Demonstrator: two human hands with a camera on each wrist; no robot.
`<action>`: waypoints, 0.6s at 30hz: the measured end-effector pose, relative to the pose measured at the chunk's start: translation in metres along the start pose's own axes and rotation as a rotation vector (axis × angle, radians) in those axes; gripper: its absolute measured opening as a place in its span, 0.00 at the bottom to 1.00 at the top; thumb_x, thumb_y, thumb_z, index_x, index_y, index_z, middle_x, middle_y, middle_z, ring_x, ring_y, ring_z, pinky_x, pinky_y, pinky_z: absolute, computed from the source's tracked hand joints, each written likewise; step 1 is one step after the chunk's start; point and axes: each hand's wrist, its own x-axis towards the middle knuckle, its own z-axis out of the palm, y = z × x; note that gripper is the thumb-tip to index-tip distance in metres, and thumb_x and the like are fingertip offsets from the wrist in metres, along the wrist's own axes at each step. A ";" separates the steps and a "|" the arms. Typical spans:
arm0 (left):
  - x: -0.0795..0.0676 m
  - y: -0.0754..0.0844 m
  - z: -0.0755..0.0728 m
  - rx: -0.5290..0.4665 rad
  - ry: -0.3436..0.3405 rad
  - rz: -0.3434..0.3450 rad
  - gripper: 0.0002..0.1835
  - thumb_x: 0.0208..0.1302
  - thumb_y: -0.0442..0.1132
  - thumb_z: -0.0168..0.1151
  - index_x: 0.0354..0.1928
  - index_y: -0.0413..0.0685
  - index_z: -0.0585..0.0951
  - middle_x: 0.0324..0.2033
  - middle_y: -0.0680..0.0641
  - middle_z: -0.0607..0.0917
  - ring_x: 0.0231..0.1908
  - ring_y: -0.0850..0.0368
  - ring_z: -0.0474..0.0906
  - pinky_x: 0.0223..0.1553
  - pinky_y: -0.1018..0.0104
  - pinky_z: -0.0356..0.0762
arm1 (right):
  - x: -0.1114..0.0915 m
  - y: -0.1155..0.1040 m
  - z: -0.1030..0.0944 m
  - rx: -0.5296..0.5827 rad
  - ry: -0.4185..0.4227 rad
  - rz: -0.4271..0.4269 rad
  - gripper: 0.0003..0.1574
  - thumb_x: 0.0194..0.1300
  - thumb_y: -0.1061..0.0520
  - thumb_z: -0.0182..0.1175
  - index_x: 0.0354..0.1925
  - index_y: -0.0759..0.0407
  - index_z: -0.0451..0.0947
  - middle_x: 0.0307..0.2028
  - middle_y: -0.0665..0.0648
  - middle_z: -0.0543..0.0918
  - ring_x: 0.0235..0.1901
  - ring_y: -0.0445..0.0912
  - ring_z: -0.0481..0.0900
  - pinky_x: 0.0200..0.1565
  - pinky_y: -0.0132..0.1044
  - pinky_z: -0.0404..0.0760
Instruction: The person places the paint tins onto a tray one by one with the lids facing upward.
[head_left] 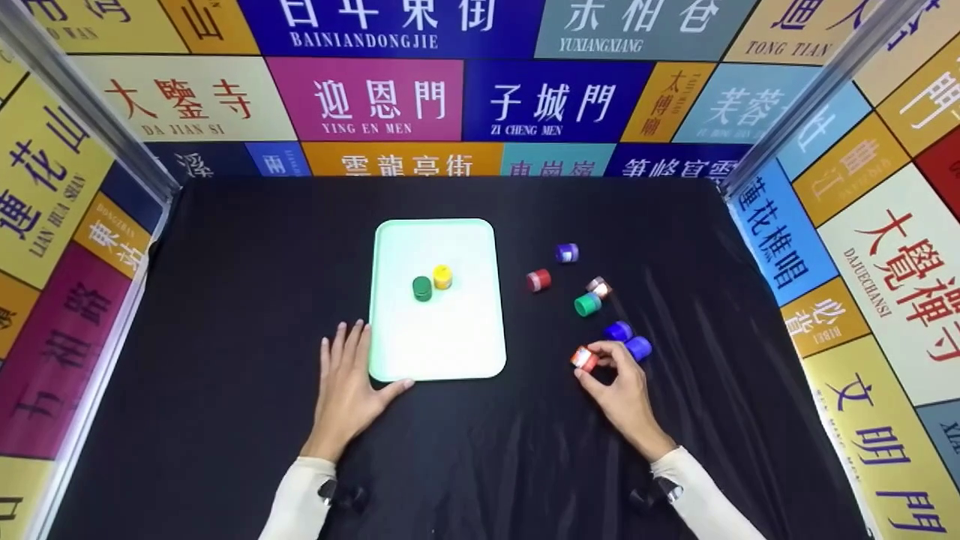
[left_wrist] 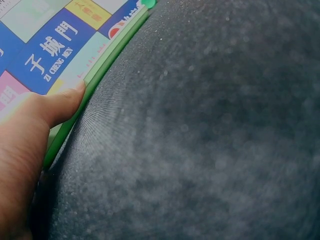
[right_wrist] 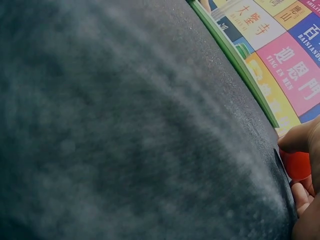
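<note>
In the head view my right hand (head_left: 621,386) pinches a small orange-red paint jar (head_left: 584,358) between thumb and fingers. The jar's white label faces up. Part of that orange jar (right_wrist: 297,165) shows beneath my fingers in the right wrist view. My left hand (head_left: 346,386) lies at the near left corner of a pale green tray (head_left: 439,352), fingers straight and spread. The left thumb (left_wrist: 67,102) touches the tray's green rim in the left wrist view. On the tray stand a dark green jar (head_left: 422,289) and a yellow jar (head_left: 442,277), side by side.
Right of the tray lie a red jar (head_left: 538,280), a dark blue jar (head_left: 567,253), a brownish jar (head_left: 599,287) and a green jar (head_left: 588,304). Two blue jars, one nearer (head_left: 638,348) and one farther (head_left: 619,331), lie just beyond my right hand. Printed panels (head_left: 367,101) enclose the black cloth (head_left: 247,247).
</note>
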 end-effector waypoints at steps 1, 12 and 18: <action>0.000 0.000 0.000 0.000 -0.002 -0.002 0.66 0.60 0.71 0.77 0.86 0.36 0.59 0.84 0.32 0.62 0.86 0.32 0.46 0.86 0.34 0.33 | 0.000 -0.001 0.000 0.003 0.003 -0.002 0.29 0.48 0.81 0.79 0.49 0.77 0.83 0.44 0.70 0.87 0.40 0.64 0.84 0.47 0.39 0.83; 0.001 0.002 -0.001 -0.002 0.005 0.005 0.66 0.60 0.72 0.76 0.86 0.36 0.60 0.83 0.32 0.62 0.86 0.32 0.46 0.86 0.34 0.33 | 0.006 -0.005 -0.002 0.084 -0.017 0.029 0.25 0.51 0.80 0.79 0.49 0.75 0.85 0.44 0.67 0.89 0.38 0.59 0.85 0.44 0.48 0.85; 0.000 0.001 0.001 0.001 0.003 0.000 0.66 0.60 0.72 0.76 0.86 0.36 0.60 0.84 0.32 0.62 0.86 0.32 0.46 0.86 0.34 0.33 | 0.016 -0.012 0.003 0.123 -0.066 0.026 0.24 0.54 0.79 0.78 0.50 0.75 0.86 0.46 0.68 0.89 0.39 0.60 0.85 0.44 0.51 0.85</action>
